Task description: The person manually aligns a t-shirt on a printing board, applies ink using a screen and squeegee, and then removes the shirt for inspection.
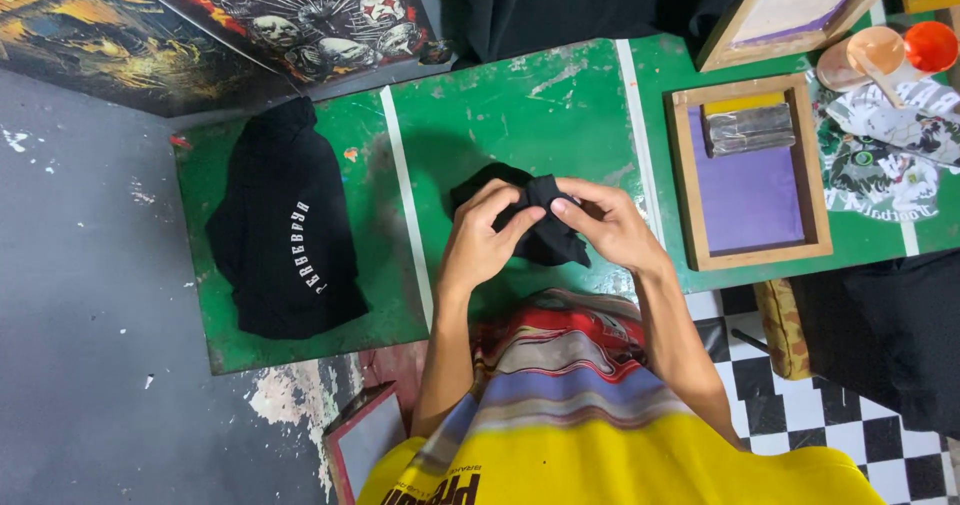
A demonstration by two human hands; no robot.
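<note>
We stand at a big green table [520, 105] with white lines across it. The paint is worn and scratched in spots. Under the table on the left is a grey floor [90, 315], and on the right the floor has black and white squares [800, 415].

On the left part of the table lies a black shirt [283, 235], flat, with white letters down one side. It is well apart from our hands. Above it lean two big pictures [250, 15], one with skulls.

On the right part of the table sits a wooden frame [750, 170] with a purple middle. A grey block [750, 128] rests in the top of the frame. Past it lies a white printed cloth [885, 155], and near that stand a peach cup [865, 55] and an orange cup [932, 45].

In the middle, just over the table, we hold a small black cloth [540, 220]. It is all bunched up. Our left hand [485, 240] pinches its left side, with fingers curled tight on it. Our right hand [610, 223] grips its right side, fingers closed on the cloth too. Both hands touch the cloth, and the fingertips nearly meet.
</note>
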